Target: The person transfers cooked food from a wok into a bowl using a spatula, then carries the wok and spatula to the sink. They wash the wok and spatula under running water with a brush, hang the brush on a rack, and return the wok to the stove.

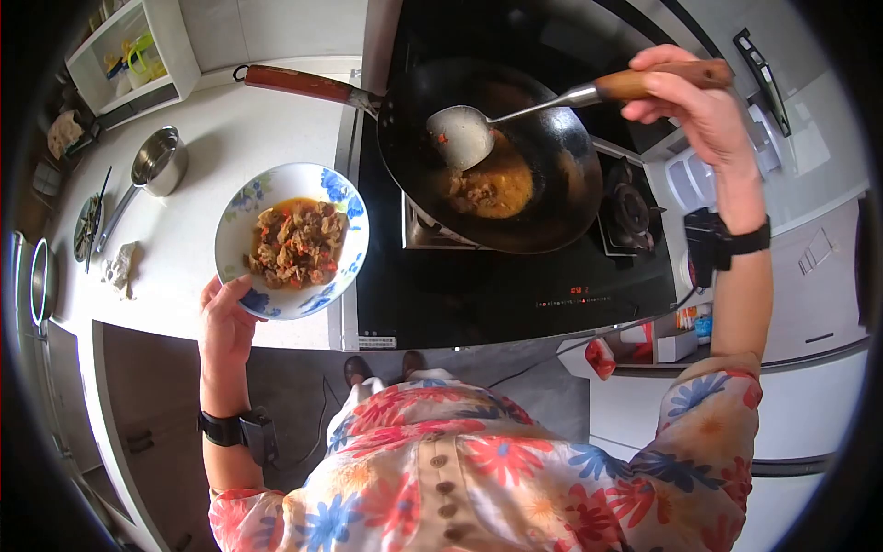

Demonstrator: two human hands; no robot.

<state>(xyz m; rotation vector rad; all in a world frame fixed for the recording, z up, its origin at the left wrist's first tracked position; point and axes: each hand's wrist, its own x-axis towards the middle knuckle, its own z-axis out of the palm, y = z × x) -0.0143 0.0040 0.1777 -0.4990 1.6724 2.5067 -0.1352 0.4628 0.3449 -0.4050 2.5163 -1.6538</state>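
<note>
Head view: left hand (228,313) fingers grip the near rim of a round white plate with blue flowers (237,216), bearing brown chopped food with red bits (299,241), left of a round black wok (566,138). Right hand (690,101) fingers wrap a metal ladle with wooden handle (463,140), its bowl inside the wok by orange-brown sauce (506,189). Best practice: plate level, close to wok; ladle low, drained before crossing.
</note>
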